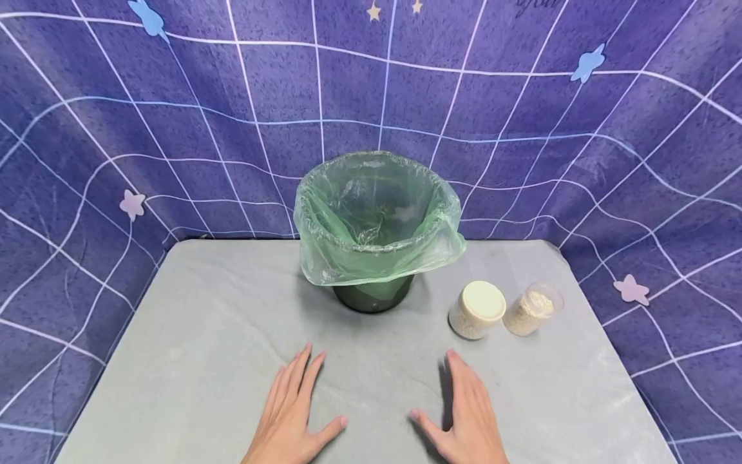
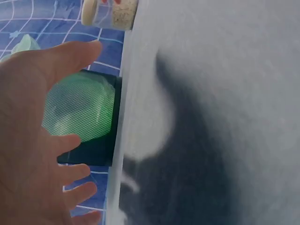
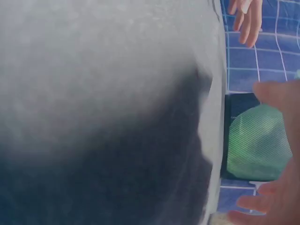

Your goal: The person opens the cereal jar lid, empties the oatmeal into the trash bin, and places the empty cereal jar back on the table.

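Observation:
My left hand [image 1: 292, 415] is low over the grey table, fingers straight and thumb spread, holding nothing. Opposite it, my right hand [image 1: 469, 419] has its fingers extended and thumb out towards the left; nothing is in it either. Beyond both hands stands a dark mesh trash can [image 1: 373, 298], upright. A thin green trash bag [image 1: 382, 263] lines it and hangs folded over the rim. Nearest to the right fingertips is a jar with a cream lid [image 1: 484, 301]. Beside that jar is a clear container [image 1: 526, 316] of pale, flaky grains, tilted-looking in the head view.
A grey cloth covers the table [image 1: 191, 335]. Purple-blue curtain fabric [image 1: 261, 90] with a white grid and stars encloses the back and both sides. The trash can stands near the table's back edge, and the two containers are at its right front.

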Tool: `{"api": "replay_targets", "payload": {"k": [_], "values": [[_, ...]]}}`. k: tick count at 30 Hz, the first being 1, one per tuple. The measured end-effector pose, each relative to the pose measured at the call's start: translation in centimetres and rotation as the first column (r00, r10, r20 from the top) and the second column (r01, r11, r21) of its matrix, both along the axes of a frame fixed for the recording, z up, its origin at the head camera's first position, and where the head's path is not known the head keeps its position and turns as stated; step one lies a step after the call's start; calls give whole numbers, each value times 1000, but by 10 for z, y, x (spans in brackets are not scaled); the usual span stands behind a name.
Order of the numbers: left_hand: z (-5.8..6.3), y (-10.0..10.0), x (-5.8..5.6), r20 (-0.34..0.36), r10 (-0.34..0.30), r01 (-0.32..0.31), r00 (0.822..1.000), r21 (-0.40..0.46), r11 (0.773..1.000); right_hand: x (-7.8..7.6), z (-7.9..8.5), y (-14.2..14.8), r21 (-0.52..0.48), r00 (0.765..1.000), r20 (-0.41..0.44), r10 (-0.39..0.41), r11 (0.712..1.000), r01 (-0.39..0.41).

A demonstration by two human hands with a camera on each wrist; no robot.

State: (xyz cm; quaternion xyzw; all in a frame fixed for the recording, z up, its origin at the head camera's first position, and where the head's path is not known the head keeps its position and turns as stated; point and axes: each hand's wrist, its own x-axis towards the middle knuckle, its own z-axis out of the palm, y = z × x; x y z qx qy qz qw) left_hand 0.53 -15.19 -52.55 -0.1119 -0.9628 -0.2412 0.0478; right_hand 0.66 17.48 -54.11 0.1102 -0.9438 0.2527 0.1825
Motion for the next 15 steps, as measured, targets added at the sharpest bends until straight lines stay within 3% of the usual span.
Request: {"api": "replay_targets", "payload": {"k": [4,9,12,15], "values": [[2,3,-1,64,39,-45,997,101,994,0,1,3,-70,995,59,-77,994,81],[5,5,-4,85,110,-127,990,233,964,-6,8,11,-147,987,79,-141,977,151],[6,6,-8,94,163,-186,982,343,921,-12,11,19,-192,983,72,-167,965,178],[7,5,-14,122,186,-222,975,483,847,-17,12,26,-223,976,81,-204,950,217]]}}
